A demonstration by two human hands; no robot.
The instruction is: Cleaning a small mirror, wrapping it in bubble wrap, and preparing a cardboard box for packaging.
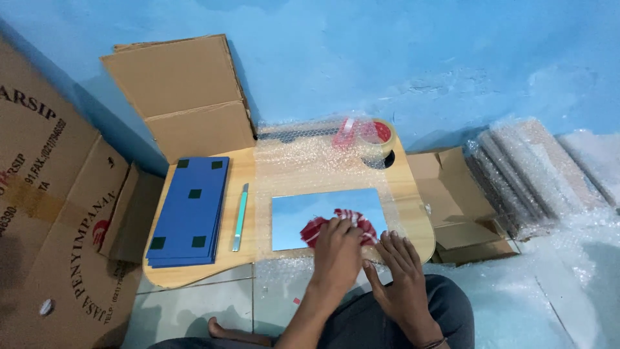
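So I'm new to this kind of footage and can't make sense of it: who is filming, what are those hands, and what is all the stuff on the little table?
There is one picture, taken by a camera worn on a person's head and looking down, so the two bare hands belong to the wearer, who sits on the floor. The left hand presses flat on a mirror; the right hand rests beside it at the near table edge. Neither hand grips anything. The mirror lies on a sheet of bubble wrap spread over a low wooden table. Also on the table: a stack of blue boards, a green-handled cutter and a roll of tape. Around it stand cardboard boxes and, on the right, bubble-wrapped bundles.
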